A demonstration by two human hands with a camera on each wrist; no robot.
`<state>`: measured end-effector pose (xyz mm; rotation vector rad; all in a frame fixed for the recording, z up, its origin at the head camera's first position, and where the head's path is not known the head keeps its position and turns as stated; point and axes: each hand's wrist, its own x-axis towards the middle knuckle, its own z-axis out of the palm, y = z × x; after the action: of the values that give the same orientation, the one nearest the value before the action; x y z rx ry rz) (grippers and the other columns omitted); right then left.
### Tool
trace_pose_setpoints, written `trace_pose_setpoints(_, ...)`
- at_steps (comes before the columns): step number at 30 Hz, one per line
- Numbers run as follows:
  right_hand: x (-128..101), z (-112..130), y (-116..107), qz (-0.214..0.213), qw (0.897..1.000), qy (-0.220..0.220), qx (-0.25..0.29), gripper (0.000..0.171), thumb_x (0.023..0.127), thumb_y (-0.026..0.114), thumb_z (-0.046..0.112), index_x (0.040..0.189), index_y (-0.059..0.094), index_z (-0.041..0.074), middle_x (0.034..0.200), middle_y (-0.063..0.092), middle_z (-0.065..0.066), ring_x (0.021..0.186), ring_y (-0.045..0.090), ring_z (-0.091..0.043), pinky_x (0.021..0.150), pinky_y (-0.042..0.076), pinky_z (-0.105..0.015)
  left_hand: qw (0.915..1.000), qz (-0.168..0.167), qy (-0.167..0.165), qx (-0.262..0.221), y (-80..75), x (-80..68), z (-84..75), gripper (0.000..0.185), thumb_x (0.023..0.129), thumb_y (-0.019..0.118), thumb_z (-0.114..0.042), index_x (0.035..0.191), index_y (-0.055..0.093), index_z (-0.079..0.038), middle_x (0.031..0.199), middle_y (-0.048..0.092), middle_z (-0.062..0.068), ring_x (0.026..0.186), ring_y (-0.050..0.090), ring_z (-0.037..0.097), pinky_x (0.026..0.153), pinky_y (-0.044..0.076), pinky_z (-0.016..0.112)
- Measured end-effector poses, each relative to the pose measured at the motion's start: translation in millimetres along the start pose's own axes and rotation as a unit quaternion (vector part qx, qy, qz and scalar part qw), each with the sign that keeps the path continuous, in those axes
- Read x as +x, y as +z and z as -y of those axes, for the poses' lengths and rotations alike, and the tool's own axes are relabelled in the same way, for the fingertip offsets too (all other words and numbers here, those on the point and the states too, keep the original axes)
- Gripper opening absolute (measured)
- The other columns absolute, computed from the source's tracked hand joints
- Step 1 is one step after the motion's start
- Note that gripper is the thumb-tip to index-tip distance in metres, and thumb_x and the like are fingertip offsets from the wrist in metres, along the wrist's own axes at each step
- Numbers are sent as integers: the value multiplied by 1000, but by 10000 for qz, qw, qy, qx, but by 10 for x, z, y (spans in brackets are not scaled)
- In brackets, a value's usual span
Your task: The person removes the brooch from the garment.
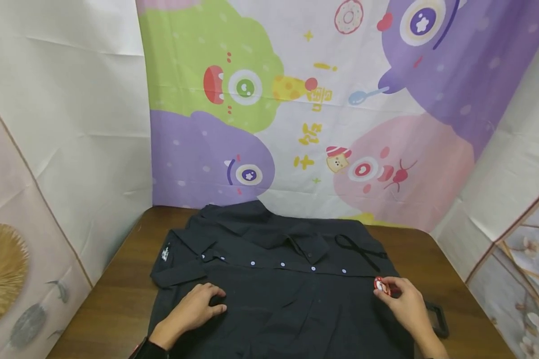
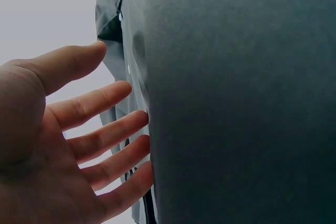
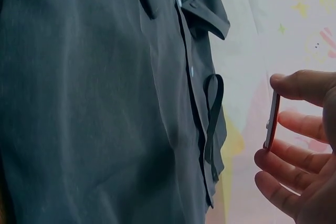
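Two hands at work: left hand (image 1: 193, 311) flat, fingers relaxed, on spread black shirt (image 1: 274, 279), right hand (image 1: 404, 304) pinching red badge (image 1: 380, 285), not yet attached.

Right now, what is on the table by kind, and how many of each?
Black shirt: 1
Red-and-white badge, pinched in the right hand: 1
Black frame-like item by the right wrist: 1
Total: 3
The left hand rests on the shirt.
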<state>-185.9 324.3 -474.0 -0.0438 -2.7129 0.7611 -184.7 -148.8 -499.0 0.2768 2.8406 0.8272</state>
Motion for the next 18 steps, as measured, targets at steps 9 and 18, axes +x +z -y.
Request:
trace_pose_setpoints(9,-38,-142,-110,283,9988,382,-116,41,81,79,26,110,68,0,107,65,-23,92,66,-34,77,50,-48,10000,66,24,-7,-17,4,-28,23,84,75,-25,102,70,-12,110,66,6,110,58,30,96,44,54)
trace_pose_setpoints(18,-98,-229,-167,51,9991,318,-274,37,78,81,23,104,70,0,95,68,-18,82,64,-27,68,48,-38,9999,95,-21,44,4,-11,-28,24,84,75,-26,103,70,-12,111,66,7,110,57,30,96,44,54)
